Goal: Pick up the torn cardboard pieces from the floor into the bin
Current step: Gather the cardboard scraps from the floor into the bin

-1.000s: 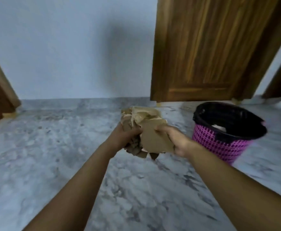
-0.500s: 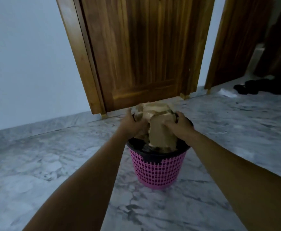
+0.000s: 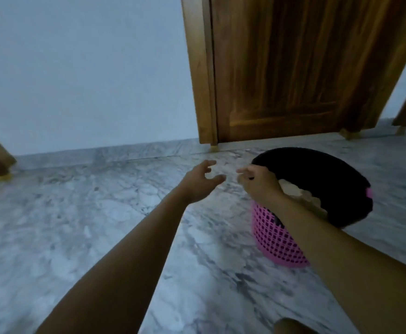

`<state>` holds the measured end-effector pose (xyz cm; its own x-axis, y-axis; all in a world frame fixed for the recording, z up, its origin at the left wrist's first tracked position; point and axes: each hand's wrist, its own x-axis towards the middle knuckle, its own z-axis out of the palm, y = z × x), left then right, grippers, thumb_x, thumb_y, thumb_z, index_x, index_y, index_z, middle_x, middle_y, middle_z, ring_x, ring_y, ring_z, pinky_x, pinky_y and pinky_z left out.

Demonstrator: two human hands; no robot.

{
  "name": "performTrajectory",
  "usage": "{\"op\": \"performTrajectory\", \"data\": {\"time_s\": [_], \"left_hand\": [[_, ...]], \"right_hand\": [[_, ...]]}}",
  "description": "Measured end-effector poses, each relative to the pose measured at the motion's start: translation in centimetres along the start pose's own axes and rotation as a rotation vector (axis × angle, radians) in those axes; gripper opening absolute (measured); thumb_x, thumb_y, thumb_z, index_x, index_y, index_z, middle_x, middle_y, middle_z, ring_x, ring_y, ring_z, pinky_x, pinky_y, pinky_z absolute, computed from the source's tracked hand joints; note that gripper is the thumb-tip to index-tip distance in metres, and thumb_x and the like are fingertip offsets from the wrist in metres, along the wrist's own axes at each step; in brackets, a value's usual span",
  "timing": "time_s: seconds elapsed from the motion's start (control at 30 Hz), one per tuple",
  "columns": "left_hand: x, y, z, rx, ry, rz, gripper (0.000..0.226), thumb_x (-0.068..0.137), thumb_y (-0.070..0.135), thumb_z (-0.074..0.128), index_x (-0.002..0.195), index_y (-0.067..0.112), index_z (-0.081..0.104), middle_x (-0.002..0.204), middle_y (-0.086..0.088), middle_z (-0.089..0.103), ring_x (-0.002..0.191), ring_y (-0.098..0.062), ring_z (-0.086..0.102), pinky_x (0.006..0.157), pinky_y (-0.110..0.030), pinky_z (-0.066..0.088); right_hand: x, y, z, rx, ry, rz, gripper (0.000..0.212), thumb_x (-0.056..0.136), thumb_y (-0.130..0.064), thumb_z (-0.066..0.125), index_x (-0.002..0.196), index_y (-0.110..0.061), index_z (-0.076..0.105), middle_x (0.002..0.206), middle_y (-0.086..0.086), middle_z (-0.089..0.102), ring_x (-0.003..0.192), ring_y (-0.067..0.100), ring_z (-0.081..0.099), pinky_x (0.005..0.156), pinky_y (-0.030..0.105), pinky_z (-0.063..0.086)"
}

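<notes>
The torn tan cardboard pieces [image 3: 293, 189] lie bunched inside one pink lattice plastic bin [image 3: 277, 238] with a black liner [image 3: 317, 169]; their number cannot be told. The right hand [image 3: 261, 185] hangs at its rim, fingers loosely curled, holding nothing. The left hand [image 3: 198, 180] is spread, empty, beside it over the grey marble floor [image 3: 100, 213].

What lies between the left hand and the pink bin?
In the head view, the right hand lies between the left hand and the bin, at its rim. Between the two hands only bare marble floor shows.
</notes>
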<state>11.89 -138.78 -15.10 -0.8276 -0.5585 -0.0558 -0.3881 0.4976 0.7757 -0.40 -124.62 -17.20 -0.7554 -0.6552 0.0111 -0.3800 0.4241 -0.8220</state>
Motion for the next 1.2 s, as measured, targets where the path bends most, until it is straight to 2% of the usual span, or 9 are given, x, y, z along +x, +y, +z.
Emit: {"op": "performTrajectory", "data": {"time_s": [0.1,0.3,0.47,0.57,0.67,0.8,0.9,1.07,1.2], "left_hand": [[-5.2,-4.8,-8.3,-0.05,0.135,-0.108,0.063,0.087,0.052,0.066,0.143,0.031,0.045,0.142,0.0,0.052,0.122,-0.014,0.054,0.092,-0.029,0.048],[-23.0,-16.6,-23.2,-0.033,0.434,-0.4,0.056,0.089,0.051,0.064,0.139,0.03,0.049,0.14,-0.002,0.053,0.126,-0.019,0.053,0.084,-0.027,0.048],[-43.8,-25.2,-29.9,-0.054,0.663,-0.66,0.056,0.089,0.048,0.065,0.139,0.027,0.05,0.14,-0.005,0.054,0.127,-0.02,0.053,0.096,-0.033,0.05],[-56.3,-29.6,-31.4,-0.062,0.728,-0.797,0.057,0.089,0.048,0.065,0.139,0.026,0.051,0.14,-0.007,0.054,0.124,-0.02,0.055,0.096,-0.033,0.05],[-67.5,-33.5,-31.9,-0.07,0.705,-0.961,0.058,0.088,0.051,0.064,0.139,0.027,0.05,0.142,-0.007,0.053,0.125,-0.023,0.056,0.101,-0.034,0.047],[-81.1,-39.3,-32.8,-0.076,0.629,-1.146,0.061,0.089,0.052,0.062,0.142,0.025,0.048,0.146,-0.007,0.05,0.13,-0.026,0.052,0.107,-0.035,0.041],[-88.0,-43.1,-33.0,-0.09,0.598,-1.202,0.059,0.089,0.051,0.064,0.141,0.026,0.049,0.145,-0.006,0.05,0.129,-0.026,0.051,0.106,-0.036,0.041],[-96.3,-48.2,-30.5,-0.217,0.598,-1.234,0.046,0.089,0.039,0.069,0.131,0.027,0.054,0.139,-0.005,0.051,0.123,-0.025,0.053,0.098,-0.033,0.045],[-97.6,-52.5,-26.7,-0.246,0.49,-1.28,0.052,0.085,0.035,0.074,0.132,0.024,0.054,0.138,-0.007,0.051,0.12,-0.025,0.053,0.09,-0.032,0.046]], "right_hand": [[-1.0,-6.7,7.5,0.014,-0.115,-0.132,0.026,0.096,-0.026,0.063,0.119,-0.019,0.071,0.122,0.0,0.069,0.107,0.016,0.062,0.084,0.022,0.044],[-8.5,-19.5,24.4,-0.025,-0.524,-0.382,0.016,0.095,-0.028,0.065,0.108,-0.023,0.074,0.115,-0.005,0.072,0.106,0.013,0.066,0.09,0.024,0.05],[-22.1,-28.7,38.5,-0.081,-0.914,-0.558,0.023,0.096,-0.029,0.064,0.117,-0.025,0.072,0.121,-0.006,0.068,0.107,0.011,0.063,0.086,0.02,0.045],[-31.8,-31.9,46.3,-0.093,-1.093,-0.631,0.026,0.097,-0.029,0.063,0.12,-0.025,0.071,0.126,-0.005,0.067,0.115,0.011,0.061,0.091,0.02,0.045],[-41.3,-33.4,52.8,-0.152,-1.275,-0.667,0.03,0.097,-0.033,0.063,0.126,-0.025,0.067,0.134,-0.005,0.063,0.12,0.015,0.059,0.09,0.024,0.046],[-53.1,-34.3,61.4,-0.258,-1.443,-0.724,0.031,0.097,-0.034,0.064,0.127,-0.027,0.064,0.131,-0.004,0.06,0.111,0.018,0.061,0.083,0.027,0.051],[-59.2,-34.2,66.0,-0.37,-1.506,-0.785,0.033,0.095,-0.032,0.068,0.127,-0.027,0.063,0.13,-0.001,0.06,0.111,0.019,0.061,0.095,0.036,0.054],[-66.4,-32.7,71.3,-0.628,-1.597,-0.789,0.05,0.085,-0.032,0.079,0.131,-0.023,0.061,0.13,-0.002,0.061,0.108,0.013,0.06,0.091,0.025,0.05],[-70.2,-28.2,74.4,-0.816,-1.57,-0.871,0.059,0.078,-0.046,0.081,0.127,-0.021,0.061,0.129,-0.001,0.058,0.109,0.021,0.06,0.081,0.031,0.049]]}}
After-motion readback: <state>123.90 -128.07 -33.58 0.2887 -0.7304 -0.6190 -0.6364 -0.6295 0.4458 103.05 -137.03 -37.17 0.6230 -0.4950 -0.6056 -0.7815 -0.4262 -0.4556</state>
